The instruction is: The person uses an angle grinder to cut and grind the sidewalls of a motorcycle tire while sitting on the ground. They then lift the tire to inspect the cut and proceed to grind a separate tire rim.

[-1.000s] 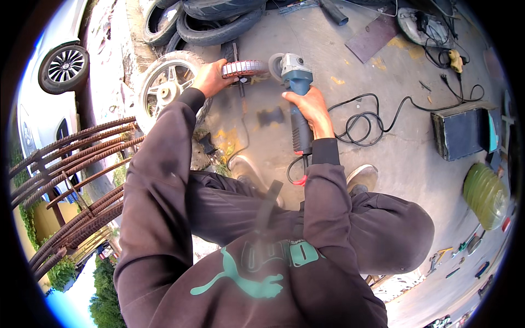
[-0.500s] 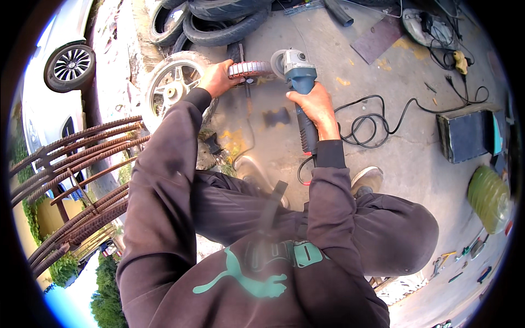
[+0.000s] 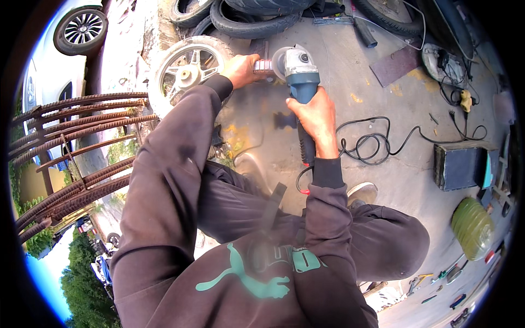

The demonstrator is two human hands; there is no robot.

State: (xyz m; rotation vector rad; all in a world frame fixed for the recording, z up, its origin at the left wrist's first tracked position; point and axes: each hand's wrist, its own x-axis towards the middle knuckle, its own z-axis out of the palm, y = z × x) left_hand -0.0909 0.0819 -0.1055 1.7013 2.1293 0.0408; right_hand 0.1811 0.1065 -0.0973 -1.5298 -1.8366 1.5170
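My right hand (image 3: pixel 318 119) is wrapped round the body of a blue and black angle grinder (image 3: pixel 302 79), its grey metal head pointing away from me. The grinder's disc (image 3: pixel 280 63) stands at the left of the head, blurred. In my left hand (image 3: pixel 240 71) is a ribbed, reddish-silver piece (image 3: pixel 263 66), partly covered by my fingers. Its right end meets or nearly meets the disc; whether they touch I cannot tell. A spoked wheel (image 3: pixel 187 76) leans just left of my left hand.
Loose tyres (image 3: pixel 257 22) lie beyond my hands. Rusty ribbed bars (image 3: pixel 82 109) jut in from the left. A black cable (image 3: pixel 372 143) coils on the concrete at right, near an open dark box (image 3: pixel 460 167) and a greenish plastic bottle (image 3: pixel 473 228). Hand tools (image 3: pixel 420 281) lie lower right.
The view has shifted, so the surroundings sit differently in it. The reddish-silver piece now shows less of its length beside the disc. Both hands keep their holds.
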